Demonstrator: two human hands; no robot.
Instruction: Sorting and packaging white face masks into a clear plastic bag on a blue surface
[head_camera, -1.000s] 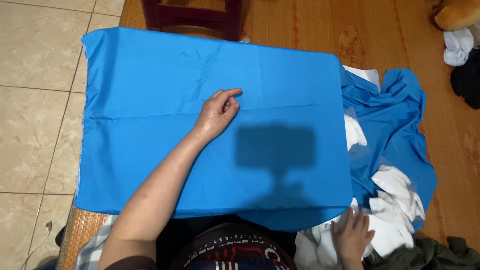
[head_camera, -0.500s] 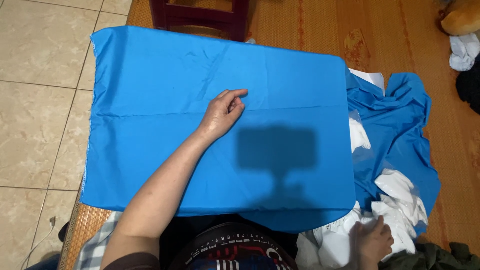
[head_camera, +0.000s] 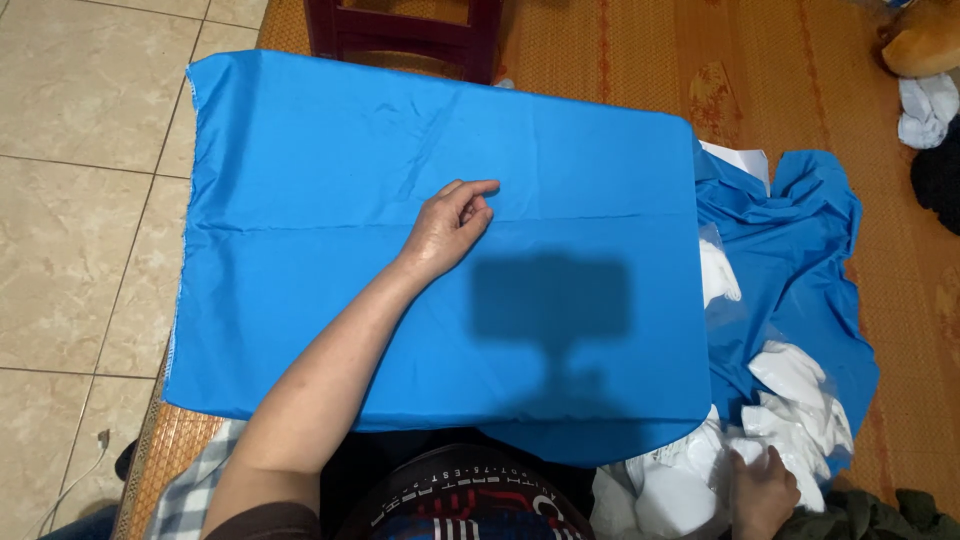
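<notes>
I see the left hand (head_camera: 447, 228) resting on the flat blue cloth (head_camera: 330, 190) spread over the bench, grip loosely curled, holding nothing. Right hand (head_camera: 762, 492) (bottom edge, partly cut off) touches the white pile (head_camera: 690, 475); can't tell its grip.

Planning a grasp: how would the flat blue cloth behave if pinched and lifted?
Likely floppy: the blue cloth lies flat with creases, and more of it bunches at right. Probably light and slightly slick, given its faint sheen. The left hand rests on it.
</notes>
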